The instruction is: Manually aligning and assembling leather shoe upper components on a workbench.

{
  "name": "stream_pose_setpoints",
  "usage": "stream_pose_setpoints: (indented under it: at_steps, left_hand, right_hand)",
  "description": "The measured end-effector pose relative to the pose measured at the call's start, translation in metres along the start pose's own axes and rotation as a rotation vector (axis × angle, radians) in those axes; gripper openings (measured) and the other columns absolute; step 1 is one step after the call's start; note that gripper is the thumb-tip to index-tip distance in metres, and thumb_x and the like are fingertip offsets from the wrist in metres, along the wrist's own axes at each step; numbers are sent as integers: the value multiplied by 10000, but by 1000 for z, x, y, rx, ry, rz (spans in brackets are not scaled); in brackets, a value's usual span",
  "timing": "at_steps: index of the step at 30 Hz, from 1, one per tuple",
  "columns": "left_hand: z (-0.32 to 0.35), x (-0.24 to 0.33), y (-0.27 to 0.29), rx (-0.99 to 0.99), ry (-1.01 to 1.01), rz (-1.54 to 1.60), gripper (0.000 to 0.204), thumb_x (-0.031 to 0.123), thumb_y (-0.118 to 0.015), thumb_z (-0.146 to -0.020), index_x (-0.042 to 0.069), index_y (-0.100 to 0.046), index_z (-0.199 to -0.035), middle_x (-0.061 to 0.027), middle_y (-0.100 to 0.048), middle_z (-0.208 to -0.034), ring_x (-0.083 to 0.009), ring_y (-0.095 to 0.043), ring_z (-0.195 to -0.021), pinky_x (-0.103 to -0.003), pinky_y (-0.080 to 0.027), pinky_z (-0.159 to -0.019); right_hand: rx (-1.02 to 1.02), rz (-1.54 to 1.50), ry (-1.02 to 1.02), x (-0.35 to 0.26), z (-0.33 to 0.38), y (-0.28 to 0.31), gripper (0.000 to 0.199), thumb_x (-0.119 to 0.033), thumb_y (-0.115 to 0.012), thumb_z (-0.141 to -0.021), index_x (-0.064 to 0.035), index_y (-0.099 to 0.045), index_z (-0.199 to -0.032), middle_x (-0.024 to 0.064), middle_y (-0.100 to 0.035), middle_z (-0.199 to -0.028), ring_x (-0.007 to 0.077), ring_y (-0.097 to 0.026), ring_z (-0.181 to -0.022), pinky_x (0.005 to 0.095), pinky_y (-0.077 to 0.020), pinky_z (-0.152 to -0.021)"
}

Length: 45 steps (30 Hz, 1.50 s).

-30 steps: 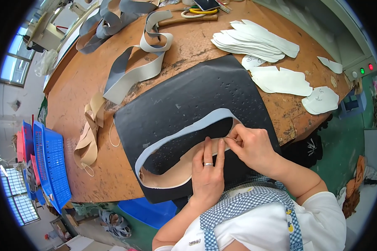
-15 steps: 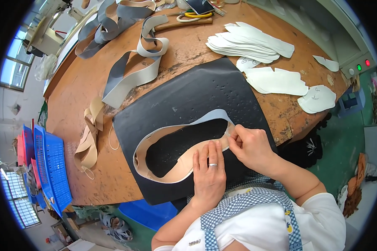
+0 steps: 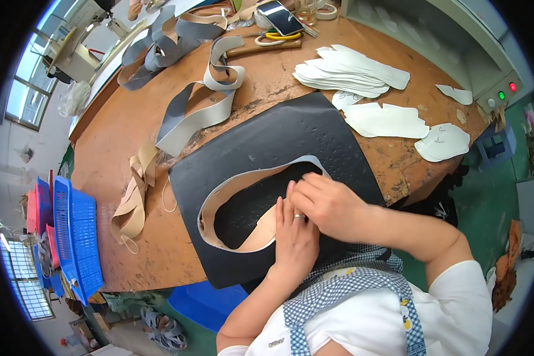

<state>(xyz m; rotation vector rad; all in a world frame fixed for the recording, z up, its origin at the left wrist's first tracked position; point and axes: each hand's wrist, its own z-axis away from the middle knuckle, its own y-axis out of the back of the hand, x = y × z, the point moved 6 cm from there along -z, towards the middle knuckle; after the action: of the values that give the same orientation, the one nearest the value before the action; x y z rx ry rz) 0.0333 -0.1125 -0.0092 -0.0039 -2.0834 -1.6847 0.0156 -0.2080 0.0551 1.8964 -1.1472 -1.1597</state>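
Observation:
An oval loop of shoe upper (image 3: 221, 178), beige inside and pale grey-blue along its edge, stands on a black rubber mat (image 3: 231, 160). My left hand (image 3: 296, 243), with a ring on one finger, lies over the loop's near side, fingers stretched out together and pressing on the beige lining. Against it, my right hand (image 3: 333, 207) has its fingers bent and drawn together above the loop's right end. Its fingertips meet beside the left fingertips; what they hold, if anything, is hidden. The right hand covers part of the loop's near right side.
White cut pieces (image 3: 353, 71) lie stacked and loose at the back right. Grey and beige strips (image 3: 202, 115) curl across the left of the wooden table (image 3: 261, 77). Yellow-handled scissors (image 3: 285, 37), a wooden-handled tool (image 3: 264, 49) and a phone (image 3: 280, 18) lie behind. A blue basket (image 3: 77, 237) stands left.
My right hand has moved left from the loop's right end, over to my left fingertips. My left hand stays on the lining. The whole view has shifted slightly.

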Motion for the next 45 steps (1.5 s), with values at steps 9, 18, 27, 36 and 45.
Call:
stream_pose_setpoints:
  at_steps: [9,18,27,36,45]
  left_hand:
    - [22,-33,31,25,204,-16,816,285,-721,-872,-54,-324,-1500,-245,-295,-1577,-400,-263,-1477,-501,-228,-1194]
    - [3,9,45,371,-178,-33,294,-22,-685,-741,-12,-685,-1034,-125,-636,-1081,-293,-636,-1033,-422,-521,-858]
    - [10,6,47,332,-163,-75,307,-18,-714,-717,2,-669,-1021,-110,-621,-1013,-296,-623,-913,-413,-515,-838]
    - [23,-15,9,-63,927,1389,395,303,-491,-1061,-69,-620,-1032,-136,-697,-819,-120,-630,-578,-206,-466,-457]
    - [5,-14,-2,99,819,1394,197,114,-576,-1011,-53,-673,-971,-64,-671,-781,-66,-569,-593,-202,-450,-482]
  right_hand:
    - [-265,514,158,49,17,13,191,-107,-603,-779,-1,-649,-931,130,-658,-974,283,-635,-998,378,-461,-1016]
    - [26,163,-57,26,50,10,199,-84,-730,-708,-56,-698,-903,65,-657,-971,224,-644,-920,313,-561,-718]
    - [137,137,-14,9,52,7,193,-132,-798,-703,-89,-694,-859,41,-665,-923,205,-657,-835,300,-561,-680]
    - [167,59,-86,11,54,5,215,-132,-801,-701,-82,-709,-889,39,-684,-957,218,-675,-865,315,-577,-686]
    - [206,1,-276,14,54,5,159,-123,-771,-722,-48,-714,-850,56,-687,-917,215,-675,-852,319,-572,-669]
